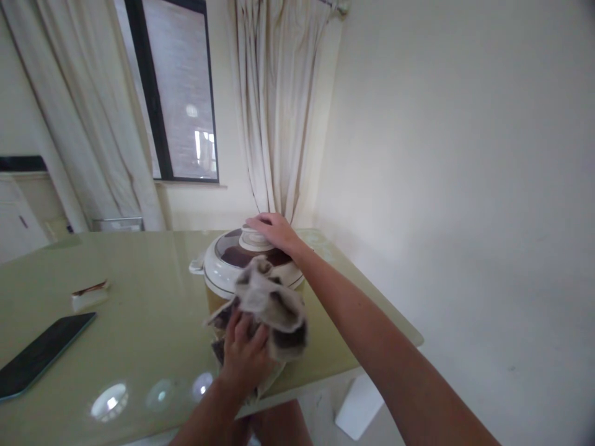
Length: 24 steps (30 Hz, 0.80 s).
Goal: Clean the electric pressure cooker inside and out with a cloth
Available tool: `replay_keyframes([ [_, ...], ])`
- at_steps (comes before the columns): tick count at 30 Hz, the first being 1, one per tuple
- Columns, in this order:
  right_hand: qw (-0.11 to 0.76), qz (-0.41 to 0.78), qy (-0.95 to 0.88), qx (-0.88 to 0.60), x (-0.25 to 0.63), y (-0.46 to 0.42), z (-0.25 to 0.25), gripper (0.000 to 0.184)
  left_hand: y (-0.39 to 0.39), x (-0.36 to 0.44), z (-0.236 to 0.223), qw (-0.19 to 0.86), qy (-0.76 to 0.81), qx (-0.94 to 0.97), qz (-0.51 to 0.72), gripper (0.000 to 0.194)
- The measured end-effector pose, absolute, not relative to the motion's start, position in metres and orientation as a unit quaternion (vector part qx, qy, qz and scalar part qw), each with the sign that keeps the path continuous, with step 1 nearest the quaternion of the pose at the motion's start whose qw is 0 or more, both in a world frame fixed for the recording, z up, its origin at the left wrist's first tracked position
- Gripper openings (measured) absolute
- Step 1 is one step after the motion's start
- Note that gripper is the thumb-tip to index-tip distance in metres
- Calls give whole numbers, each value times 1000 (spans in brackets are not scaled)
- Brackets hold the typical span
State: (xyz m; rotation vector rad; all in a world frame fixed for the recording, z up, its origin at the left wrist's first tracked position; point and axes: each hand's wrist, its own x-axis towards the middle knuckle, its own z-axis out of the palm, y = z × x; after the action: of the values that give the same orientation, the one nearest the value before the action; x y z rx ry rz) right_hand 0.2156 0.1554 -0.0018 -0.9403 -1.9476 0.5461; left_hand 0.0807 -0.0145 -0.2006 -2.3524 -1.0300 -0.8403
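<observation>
A round pot (216, 301) with side handles and an amber-looking body stands on the table. Its lid (214, 272) has a white rim, a dark see-through ring and a white knob (253, 241) at the centre. My right hand (274, 230) lies over that knob with its fingers curled around it. In front of the pot, my left hand (246, 347) grips a crumpled cloth (267, 300) patterned in off-white and dark brown. The cloth is blurred and hides part of the pot's near side; part of it hangs down by the table edge.
The glossy greenish table (153, 297) bears a dark tablet-like slab (44, 353) and a small white packet (90, 296) at left. A wall (455, 173) rises close on the right. Curtains (279, 105) and a window (181, 93) are behind. A white object (359, 406) stands below the table's edge.
</observation>
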Motion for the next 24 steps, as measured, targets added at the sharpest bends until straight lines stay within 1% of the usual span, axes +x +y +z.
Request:
replay_keyframes([
  [3,434,218,-793,-369,217,156,-2,38,-11,94,-181,314,-366,-792,-375,49],
  [6,435,218,-797,-358,217,157,-3,36,-5,83,-180,353,-323,-785,-393,46],
  [8,435,218,-797,-359,216,157,-4,36,0,64,-190,355,-308,-770,-431,42],
  [9,435,217,-795,-362,216,156,-4,36,2,53,-196,345,-333,-750,-455,38],
  [10,434,217,-794,-367,216,156,-4,36,4,43,-200,327,-379,-724,-475,37],
  [12,434,218,-790,-374,215,155,-3,38,8,26,-197,275,-495,-658,-497,47],
  [14,433,220,-788,-378,215,154,-2,42,13,18,-174,229,-556,-625,-499,59],
  [15,433,223,-787,-380,214,155,-1,45,16,18,-157,216,-551,-630,-503,60],
  [17,441,248,-776,-378,214,157,0,51,22,26,-114,201,-516,-685,-474,52],
  [19,458,313,-750,-361,215,160,1,57,26,44,-72,194,-463,-758,-416,41],
  [21,459,415,-715,-326,217,162,1,63,27,68,-42,200,-420,-814,-348,36],
  [23,427,513,-686,-292,221,161,0,68,27,88,-26,203,-387,-848,-300,40],
  [24,414,540,-677,-283,223,159,-1,69,27,94,-24,202,-374,-858,-287,44],
])
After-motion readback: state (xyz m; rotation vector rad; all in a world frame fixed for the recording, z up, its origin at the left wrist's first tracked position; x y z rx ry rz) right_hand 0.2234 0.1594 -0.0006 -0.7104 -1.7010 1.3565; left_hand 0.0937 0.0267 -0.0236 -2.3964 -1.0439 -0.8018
